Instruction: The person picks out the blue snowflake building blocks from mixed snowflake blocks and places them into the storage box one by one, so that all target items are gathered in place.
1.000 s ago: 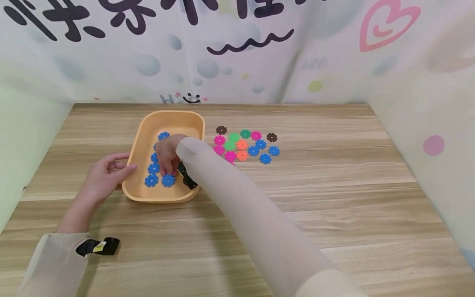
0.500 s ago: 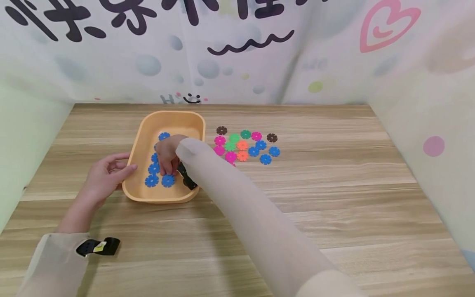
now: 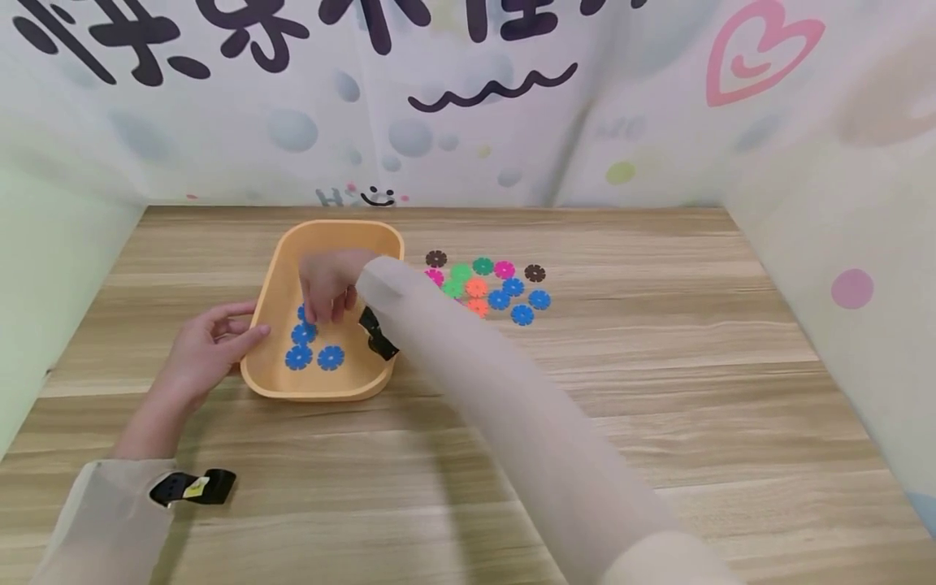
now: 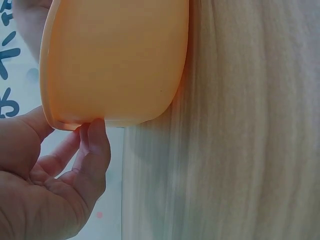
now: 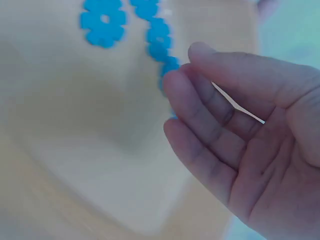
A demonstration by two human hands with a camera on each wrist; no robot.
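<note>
Right hand [image 3: 329, 286] above the inside of the orange tray [image 3: 281, 276], fingers [image 5: 200, 117] loosely bent and pointing down, grip empty. Motion blur on hand and sleeve in head view. Right wrist view confirms: palm bare, nothing pinched, blue snowflake discs [image 5: 104, 22] on the tray floor just beyond the fingertips.

Blue discs [image 3: 314, 356] lying flat in the tray, two side by side toward the near end, more partly hidden under the hand.

Left hand [image 3: 208, 345] on the counter [image 3: 658, 366] at the tray's left wall, fingers straight to slightly bent, tips touching the rim. Left wrist view: fingertips [image 4: 97, 132] against the tray's outer edge [image 4: 75, 122], not wrapped round it; grip relaxed.

Loose pile of discs [image 3: 488, 286] on the counter just right of the tray: pink, green, orange, blue, two dark brown. Part of the pile hidden behind the right sleeve.

Black wrist straps [image 3: 192, 487] on both forearms.
</note>
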